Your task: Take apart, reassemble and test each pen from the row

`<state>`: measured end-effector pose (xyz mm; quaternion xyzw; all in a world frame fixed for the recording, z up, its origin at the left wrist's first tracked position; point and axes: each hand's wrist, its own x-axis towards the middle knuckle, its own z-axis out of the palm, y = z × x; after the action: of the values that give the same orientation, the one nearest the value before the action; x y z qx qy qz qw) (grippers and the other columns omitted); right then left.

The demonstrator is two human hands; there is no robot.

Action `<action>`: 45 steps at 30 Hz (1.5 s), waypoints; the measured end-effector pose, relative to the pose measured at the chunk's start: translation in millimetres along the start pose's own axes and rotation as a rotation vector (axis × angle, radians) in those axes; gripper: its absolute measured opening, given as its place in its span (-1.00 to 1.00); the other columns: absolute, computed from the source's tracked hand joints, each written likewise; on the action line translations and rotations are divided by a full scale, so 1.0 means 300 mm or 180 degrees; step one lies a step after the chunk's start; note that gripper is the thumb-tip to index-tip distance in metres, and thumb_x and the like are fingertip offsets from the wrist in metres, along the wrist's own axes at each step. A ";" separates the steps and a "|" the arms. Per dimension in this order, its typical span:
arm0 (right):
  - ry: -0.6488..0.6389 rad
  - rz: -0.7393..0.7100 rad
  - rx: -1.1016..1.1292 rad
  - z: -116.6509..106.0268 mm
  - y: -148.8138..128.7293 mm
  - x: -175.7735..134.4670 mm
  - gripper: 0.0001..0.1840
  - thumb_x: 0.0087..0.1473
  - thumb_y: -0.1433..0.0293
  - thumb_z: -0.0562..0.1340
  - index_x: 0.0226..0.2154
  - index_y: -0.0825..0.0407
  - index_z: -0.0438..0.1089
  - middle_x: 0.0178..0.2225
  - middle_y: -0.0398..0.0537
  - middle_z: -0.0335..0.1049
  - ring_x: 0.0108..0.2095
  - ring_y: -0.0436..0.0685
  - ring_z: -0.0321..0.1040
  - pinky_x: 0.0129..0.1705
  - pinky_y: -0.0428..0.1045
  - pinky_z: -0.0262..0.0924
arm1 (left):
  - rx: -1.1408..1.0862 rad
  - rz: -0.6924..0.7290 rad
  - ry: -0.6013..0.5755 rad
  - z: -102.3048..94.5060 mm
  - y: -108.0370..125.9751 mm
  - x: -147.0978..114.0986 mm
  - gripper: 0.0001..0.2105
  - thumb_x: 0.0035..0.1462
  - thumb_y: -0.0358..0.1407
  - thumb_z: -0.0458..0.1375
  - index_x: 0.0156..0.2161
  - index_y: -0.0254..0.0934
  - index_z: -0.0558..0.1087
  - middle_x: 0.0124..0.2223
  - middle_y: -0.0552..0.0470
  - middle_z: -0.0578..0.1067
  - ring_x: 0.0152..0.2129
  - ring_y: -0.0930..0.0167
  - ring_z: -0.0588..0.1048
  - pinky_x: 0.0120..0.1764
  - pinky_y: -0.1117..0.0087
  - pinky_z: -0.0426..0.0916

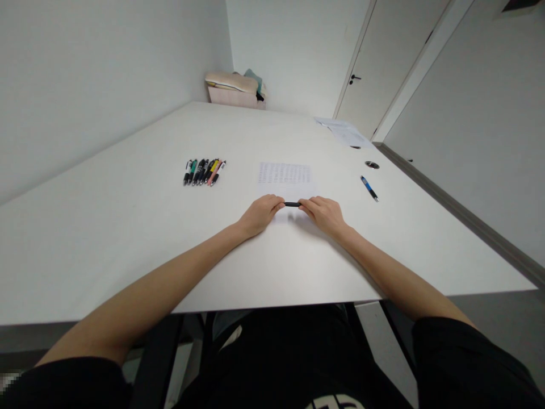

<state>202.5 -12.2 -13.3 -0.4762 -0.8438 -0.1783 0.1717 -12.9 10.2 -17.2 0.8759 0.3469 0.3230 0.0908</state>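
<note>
Black pen (292, 204), level: left fingers (276, 201) and right fingers (307, 205) pinch its ends, forearms (208, 250) converging.

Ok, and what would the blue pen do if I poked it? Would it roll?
The blue pen would probably roll or spin a bit, since it looks slim and rounded and lies on a smooth-looking white table. It's likely stiff, as its body looks straight, and probably light, being so thin. A clip could stop it rolling, but I can't clearly see one.

Tabletop (128, 227) smooth, faint sheen — printed sheet (288, 186) matt paper — black pen (292, 204) smooth, plastic-looking.
</note>
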 end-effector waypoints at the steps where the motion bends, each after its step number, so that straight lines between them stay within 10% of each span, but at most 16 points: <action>1: 0.0002 0.0002 0.0001 0.001 0.000 0.000 -0.51 0.24 0.15 -0.14 -0.16 -0.03 0.42 -0.40 -0.07 0.44 -0.42 0.00 0.23 -0.43 -0.06 -0.15 | -0.0027 -0.0016 -0.0015 -0.001 0.001 0.001 -0.78 0.22 -0.29 -0.08 -0.25 -0.32 0.39 -0.40 -0.01 0.43 -0.43 0.39 0.38 -0.31 0.38 0.28; 21: 0.0398 -0.0203 0.0005 0.007 0.002 -0.001 -0.58 0.23 0.18 -0.05 -0.23 -0.01 0.45 -0.45 -0.10 0.45 -0.47 -0.02 0.22 -0.43 -0.06 -0.12 | -0.0523 -0.0515 -0.0264 -0.019 0.028 0.000 -0.74 0.18 -0.28 -0.11 -0.42 -0.31 0.36 -0.51 0.09 0.36 -0.51 0.45 0.34 -0.38 0.44 0.19; 35: 0.0218 0.0077 0.0065 0.015 0.005 -0.003 -0.57 0.23 0.17 -0.07 -0.19 -0.02 0.43 -0.41 -0.09 0.46 -0.43 -0.01 0.26 -0.44 -0.06 -0.13 | -0.0729 -0.0487 0.0617 0.001 0.001 -0.008 -0.78 0.16 -0.25 0.02 -0.19 -0.32 0.43 -0.30 0.00 0.50 -0.42 0.46 0.43 -0.36 0.46 0.31; 45: 0.0178 0.0070 0.0106 0.019 0.005 -0.003 -0.57 0.24 0.18 -0.08 -0.18 -0.02 0.43 -0.41 -0.09 0.45 -0.42 0.00 0.27 -0.44 -0.07 -0.12 | -0.0521 -0.0084 0.0585 0.004 -0.007 -0.010 -0.89 0.07 -0.36 0.12 -0.26 -0.32 0.42 -0.37 0.04 0.46 -0.45 0.49 0.41 -0.37 0.46 0.31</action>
<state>203.5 -9.6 -18.4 -0.4774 -0.8362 -0.1756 0.2050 -15.0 9.7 -20.5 0.8276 0.3377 0.4278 0.1341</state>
